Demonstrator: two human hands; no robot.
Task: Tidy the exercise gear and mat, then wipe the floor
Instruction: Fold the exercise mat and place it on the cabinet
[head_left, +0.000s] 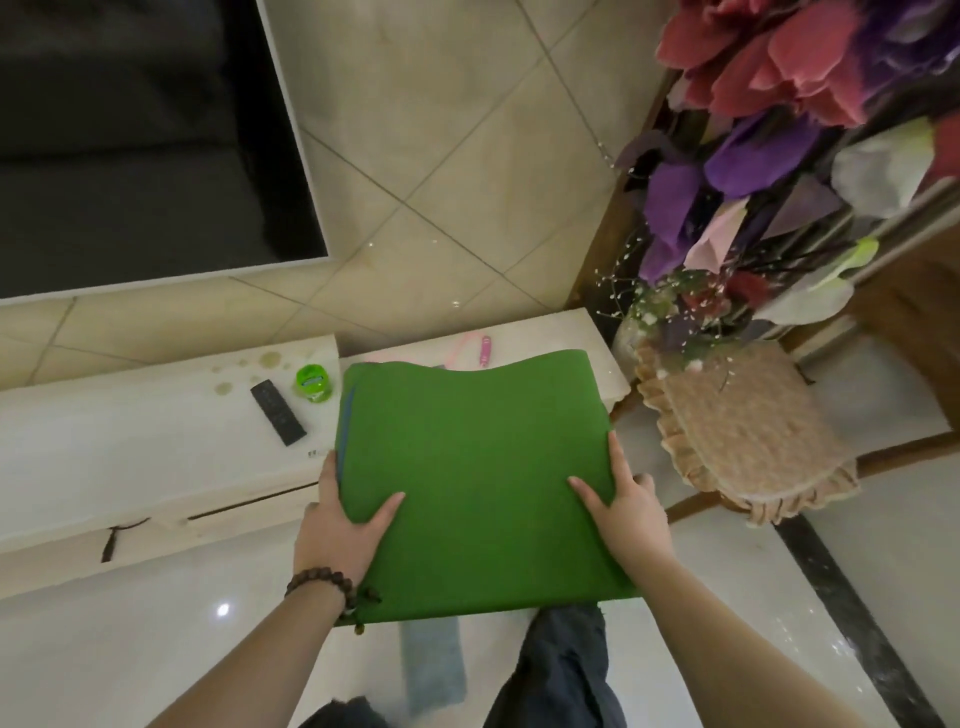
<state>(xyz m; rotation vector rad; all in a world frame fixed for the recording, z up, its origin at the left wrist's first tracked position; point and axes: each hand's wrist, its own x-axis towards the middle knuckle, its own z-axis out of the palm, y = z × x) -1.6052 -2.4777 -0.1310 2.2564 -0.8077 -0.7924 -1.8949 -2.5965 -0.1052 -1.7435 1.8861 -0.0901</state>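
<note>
Folded green mat is held at its side edges by the left hand and right hand, thumbs on top, fingers curled beneath, above a white bench. Beyond it, a pink skipping rope is seen on the bench.

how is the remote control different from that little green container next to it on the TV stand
The remote control is black, long and flat; the green container is bright green, round and squat. The remote control lies at an angle, one end pointing toward the container; the green container stands nearer the wall. Both rest on the white TV stand, left of the green mat, and neither is touched by a hand.
</note>
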